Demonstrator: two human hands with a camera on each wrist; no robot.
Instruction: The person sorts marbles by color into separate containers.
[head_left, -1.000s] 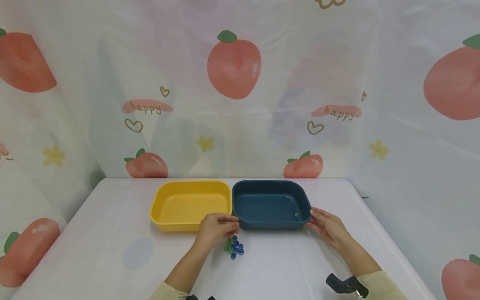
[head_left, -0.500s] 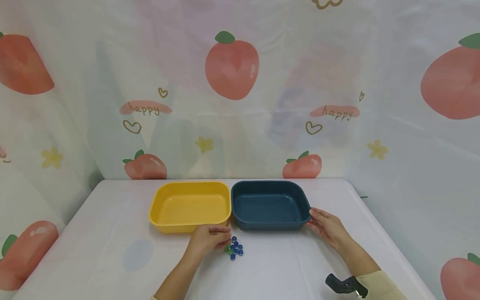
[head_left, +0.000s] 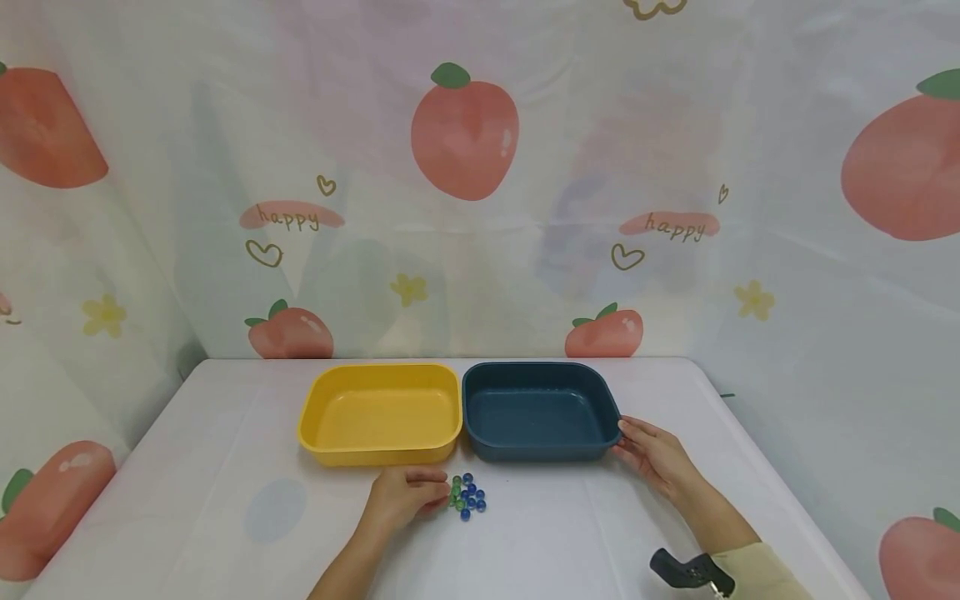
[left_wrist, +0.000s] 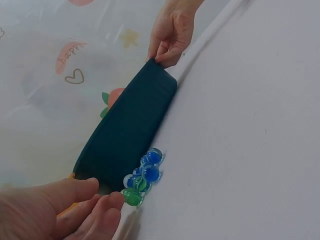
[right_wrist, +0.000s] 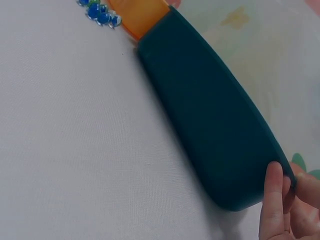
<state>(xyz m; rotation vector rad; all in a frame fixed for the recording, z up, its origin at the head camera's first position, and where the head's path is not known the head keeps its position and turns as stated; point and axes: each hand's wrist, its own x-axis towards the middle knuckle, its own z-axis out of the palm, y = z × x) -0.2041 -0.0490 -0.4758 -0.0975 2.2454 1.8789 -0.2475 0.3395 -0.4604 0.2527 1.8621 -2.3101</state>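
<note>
Several glass marbles, blue ones [head_left: 472,489] and green ones [head_left: 456,491], lie clustered on the white table in front of the two bins. My left hand [head_left: 405,498] is just left of the cluster, fingertips right beside the green marbles. In the left wrist view its thumb [left_wrist: 75,192] and fingers are relaxed, with no marble visible between them. At the right end of the dark blue bin [head_left: 540,450], my right hand [head_left: 660,458] pinches the rim near the front corner. One finger [right_wrist: 273,195] lies along the outer wall in the right wrist view.
A yellow bin [head_left: 382,457] stands left of the blue one, their ends close together. Both sit toward the back of the white-covered table [head_left: 555,533]. A fruit-patterned cloth [head_left: 360,125] hangs behind and at the sides.
My left hand has drawn back from the blue bin's front left corner, down and left to the marbles. A green marble seen inside the blue bin is now out of sight. The right hand stays put.
</note>
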